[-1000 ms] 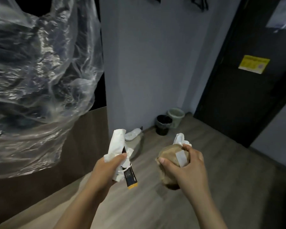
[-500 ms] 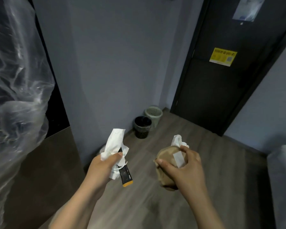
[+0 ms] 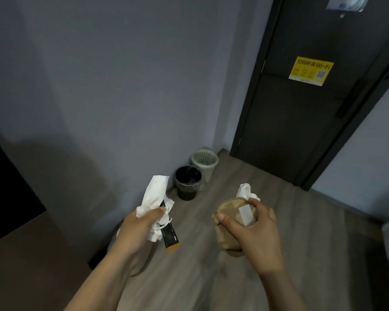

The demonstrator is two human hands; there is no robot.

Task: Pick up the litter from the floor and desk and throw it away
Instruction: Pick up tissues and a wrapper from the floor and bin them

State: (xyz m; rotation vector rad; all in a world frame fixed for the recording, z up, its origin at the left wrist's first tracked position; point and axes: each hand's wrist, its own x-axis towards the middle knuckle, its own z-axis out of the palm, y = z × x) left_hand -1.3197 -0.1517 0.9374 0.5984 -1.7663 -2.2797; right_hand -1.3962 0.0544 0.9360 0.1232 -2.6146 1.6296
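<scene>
White tissue wad [image 3: 154, 199] plus black-and-orange sachet [image 3: 170, 237] clamped in left hand [image 3: 139, 230], grip tight around both. Crumpled brown paper bag [image 3: 230, 223] with tissue scrap pinned in right hand [image 3: 256, 234], grip closed over top. Both loads off floor, aimed at black bin [image 3: 188, 182] ahead by wall; pale basket [image 3: 204, 161] just behind. Probably carrying to dump.

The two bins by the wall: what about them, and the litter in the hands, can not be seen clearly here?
- Black bin: head view, inside too dark to tell contents.
- Pale bin: partly behind the black bin.
- Brown bag: right hand covers much.
- Black sachet: print too small; left hand hides its top.
</scene>
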